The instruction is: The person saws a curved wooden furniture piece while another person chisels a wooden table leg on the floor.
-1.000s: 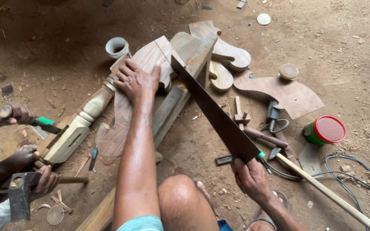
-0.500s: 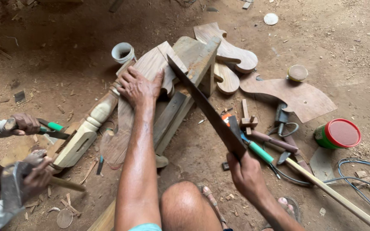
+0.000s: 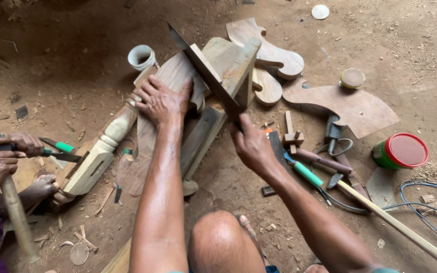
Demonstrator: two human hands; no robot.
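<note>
Nearest me is my bare knee [image 3: 222, 242] over the dirt floor [image 3: 67, 45], with a long pale wooden stick [image 3: 395, 225] running off to the near right. My right hand [image 3: 251, 146] is wrapped tight around the handle of a handsaw [image 3: 206, 76], arm stretched forward, the dark blade slanting far-left across the wood. My left hand [image 3: 163, 101] lies flat, fingers spread, pressing down on a curved brown wooden plank [image 3: 175, 76] at the middle of the scene. At right sits a squat green tin with a round red lid [image 3: 400, 151], beside thin flat cut-out boards [image 3: 350, 108]. At left, another person's hands [image 3: 6, 154] grip a green-handled chisel [image 3: 59, 149] against a pale turned wooden leg [image 3: 102, 149]. Farther off stand a short white pipe piece [image 3: 141, 56] and scrolled wooden shapes [image 3: 269, 50].
</note>
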